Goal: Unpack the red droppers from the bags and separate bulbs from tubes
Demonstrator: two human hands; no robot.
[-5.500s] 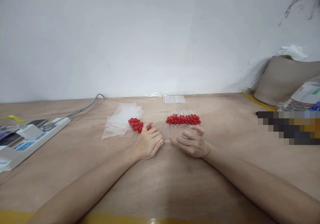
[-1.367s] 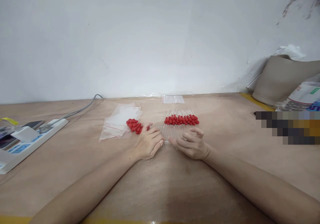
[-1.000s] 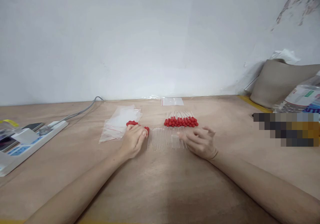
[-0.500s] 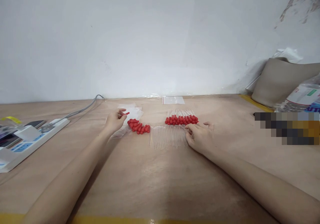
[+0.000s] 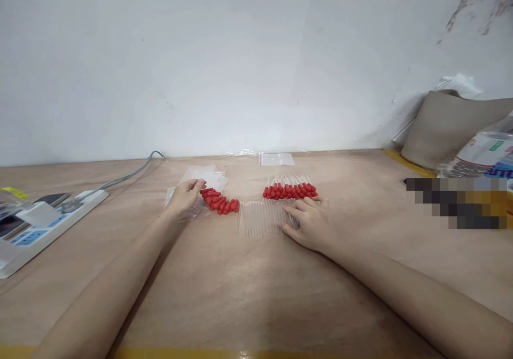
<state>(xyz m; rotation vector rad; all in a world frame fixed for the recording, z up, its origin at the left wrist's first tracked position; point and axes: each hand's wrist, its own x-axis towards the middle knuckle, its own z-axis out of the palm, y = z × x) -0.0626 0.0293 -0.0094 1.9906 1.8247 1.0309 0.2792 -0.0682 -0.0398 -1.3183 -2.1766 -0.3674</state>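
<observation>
In the head view, we see thin, clear, straight tubes (image 5: pixel 259 220) of glass or plastic, lying in a row on the brown wooden counter (image 5: pixel 240 295). We judge them light, stiff, slippery and possibly fragile, so the middle looks best to hold. The right hand (image 5: pixel 310 224) spreads its fingers, resting on their right end. The left hand (image 5: pixel 186 194) has fingertips together beside red bulb-shaped pieces (image 5: pixel 219 203); whether it pinches one, we cannot tell.
</observation>
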